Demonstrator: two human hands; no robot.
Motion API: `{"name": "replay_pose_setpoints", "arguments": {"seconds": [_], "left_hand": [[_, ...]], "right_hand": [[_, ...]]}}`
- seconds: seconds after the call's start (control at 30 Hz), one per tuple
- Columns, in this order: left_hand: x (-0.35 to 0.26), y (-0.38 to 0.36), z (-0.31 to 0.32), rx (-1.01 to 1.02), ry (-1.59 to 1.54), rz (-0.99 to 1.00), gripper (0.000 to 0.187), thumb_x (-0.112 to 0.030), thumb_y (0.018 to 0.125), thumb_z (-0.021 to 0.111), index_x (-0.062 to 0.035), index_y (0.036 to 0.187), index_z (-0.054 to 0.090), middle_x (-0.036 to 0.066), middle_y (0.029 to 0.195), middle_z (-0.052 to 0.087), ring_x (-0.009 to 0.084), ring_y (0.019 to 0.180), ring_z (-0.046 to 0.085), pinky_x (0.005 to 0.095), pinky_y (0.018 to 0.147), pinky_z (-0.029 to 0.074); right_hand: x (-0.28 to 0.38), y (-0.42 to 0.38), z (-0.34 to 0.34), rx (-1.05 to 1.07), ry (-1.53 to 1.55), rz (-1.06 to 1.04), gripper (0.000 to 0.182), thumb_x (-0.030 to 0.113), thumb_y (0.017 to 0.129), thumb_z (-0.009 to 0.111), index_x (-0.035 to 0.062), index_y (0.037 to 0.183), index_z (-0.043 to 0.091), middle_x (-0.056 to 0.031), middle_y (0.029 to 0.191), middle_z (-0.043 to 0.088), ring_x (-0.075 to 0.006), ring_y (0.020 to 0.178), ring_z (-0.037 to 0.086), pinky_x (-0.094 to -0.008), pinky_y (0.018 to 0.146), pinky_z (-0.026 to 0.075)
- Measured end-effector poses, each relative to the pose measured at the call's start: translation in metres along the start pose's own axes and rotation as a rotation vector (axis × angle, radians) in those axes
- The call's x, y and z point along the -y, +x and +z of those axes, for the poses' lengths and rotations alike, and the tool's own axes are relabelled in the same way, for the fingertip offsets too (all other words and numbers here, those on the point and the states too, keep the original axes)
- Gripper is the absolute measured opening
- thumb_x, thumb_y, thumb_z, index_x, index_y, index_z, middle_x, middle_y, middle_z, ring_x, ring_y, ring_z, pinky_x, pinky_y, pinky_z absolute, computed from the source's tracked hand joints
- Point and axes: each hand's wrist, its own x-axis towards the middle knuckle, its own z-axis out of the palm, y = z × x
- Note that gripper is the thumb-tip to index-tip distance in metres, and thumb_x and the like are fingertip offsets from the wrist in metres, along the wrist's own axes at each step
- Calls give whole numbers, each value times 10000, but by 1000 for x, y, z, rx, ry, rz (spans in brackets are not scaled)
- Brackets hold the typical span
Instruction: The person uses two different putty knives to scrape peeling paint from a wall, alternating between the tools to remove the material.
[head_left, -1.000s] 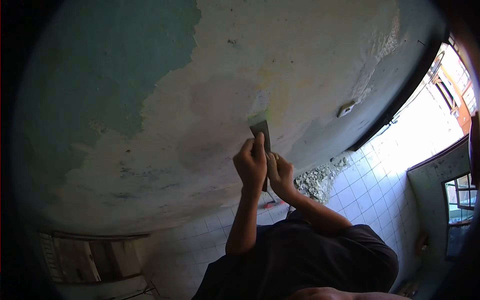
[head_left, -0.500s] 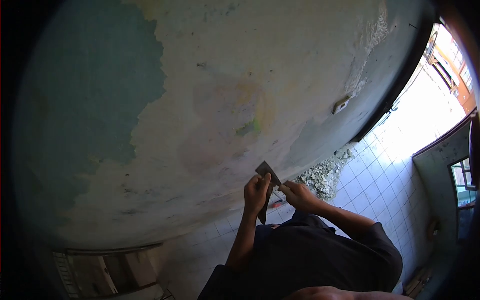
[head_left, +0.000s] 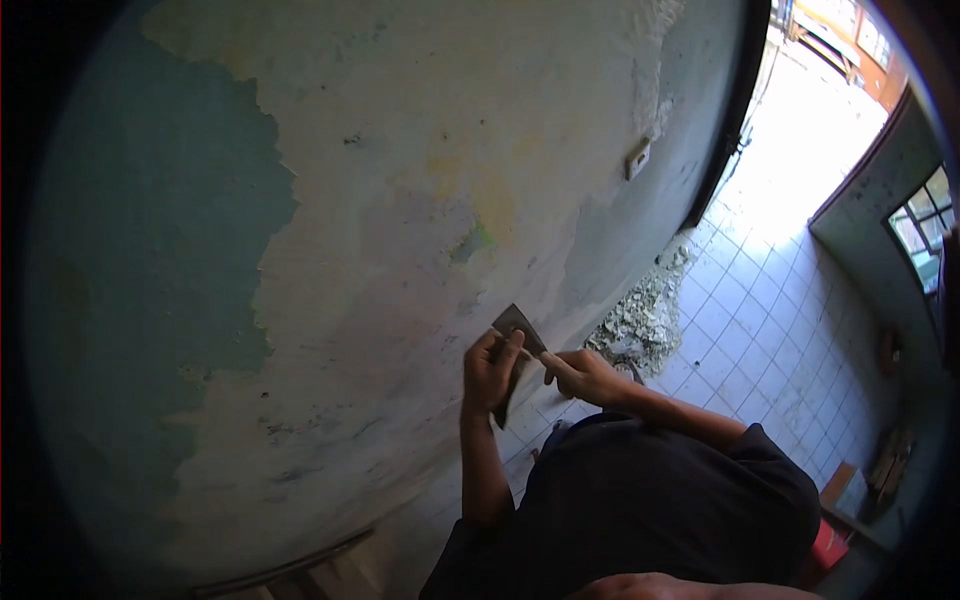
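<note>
From where I stand, I see a person in a dark shirt (head_left: 650, 490) working close to a wall (head_left: 360, 260). The two hands are near to each other, in front of the body and at the lower part of the wall. The right hand (head_left: 588, 378) is closed around the narrow handle end of a scraper (head_left: 516, 317), and its flat dark blade points up and toward the left. The left hand (head_left: 484, 376) is clamped on a second flat piece (head_left: 508, 402), which hangs downward below the fingers, and its thumb lies against the scraper blade. I cannot tell if the blade touches the wall.

On the wall, a large area of green paint (head_left: 150, 260) covers the left side, with a ragged edge; beside it the surface is pale and stained. A small white fixture (head_left: 638, 158) sits to the right. Below, a heap of pale flakes (head_left: 645, 315) lies on the tiled floor (head_left: 745, 330), along the foot of the wall. Farther right is a very bright doorway (head_left: 805, 140).
</note>
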Motion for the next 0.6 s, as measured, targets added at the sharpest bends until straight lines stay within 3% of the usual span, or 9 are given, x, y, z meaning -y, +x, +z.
{"name": "replay_pose_setpoints", "arguments": {"seconds": [0.03, 0.1, 0.23, 0.33, 0.47, 0.53, 0.6], "left_hand": [[-6, 4, -14, 19, 90, -7, 262, -231, 990, 715, -53, 809, 651, -7, 715, 662, 28, 647, 518, 232, 591, 409], [-2, 17, -31, -132, 66, 125, 261, -247, 986, 721, -38, 835, 681, -14, 712, 652, 55, 655, 558, 251, 614, 445], [21, 26, -49, -115, 247, 175, 264, -256, 973, 739, -19, 863, 697, 5, 728, 674, 66, 675, 583, 259, 639, 468], [23, 29, -42, -181, 354, 257, 271, -280, 960, 747, -11, 945, 721, 32, 715, 652, 122, 649, 567, 290, 650, 475], [12, 25, -41, -166, 432, 186, 293, -305, 958, 747, -14, 931, 717, 39, 699, 640, 129, 640, 560, 298, 635, 468], [13, 26, -45, -137, 502, 259, 328, -327, 959, 741, -16, 865, 691, 42, 662, 606, 129, 609, 531, 306, 604, 449], [10, 25, -46, -108, 513, 225, 353, -337, 963, 733, -16, 830, 669, 47, 654, 593, 133, 602, 521, 314, 593, 440]], "right_hand": [[0, 2, 4, -10, 16, 8, 647, 535, 1069, 421, -25, 903, 697, -69, 633, 606, -173, 591, 599, -357, 602, 488], [1, 6, 12, -132, 44, -120, 610, 501, 1076, 434, -8, 811, 642, -65, 652, 594, -150, 609, 591, -343, 592, 476], [-8, 6, 24, -177, 371, -144, 486, 410, 1098, 414, 21, 824, 515, -36, 687, 527, -130, 598, 555, -311, 567, 462], [-10, 9, 31, -166, 469, -177, 441, 381, 1107, 384, 34, 856, 493, -28, 690, 506, -125, 568, 526, -299, 537, 435], [-13, 11, 37, -120, 522, -177, 424, 366, 1109, 373, 26, 898, 513, -19, 635, 489, -125, 530, 506, -292, 518, 407], [-11, 10, 45, -98, 537, -166, 414, 360, 1107, 378, 21, 917, 522, -19, 621, 485, -124, 523, 503, -290, 516, 404], [-14, 6, 54, -204, 529, -201, 392, 350, 1100, 392, 11, 961, 533, -25, 616, 491, -122, 514, 496, -287, 511, 397]]}}
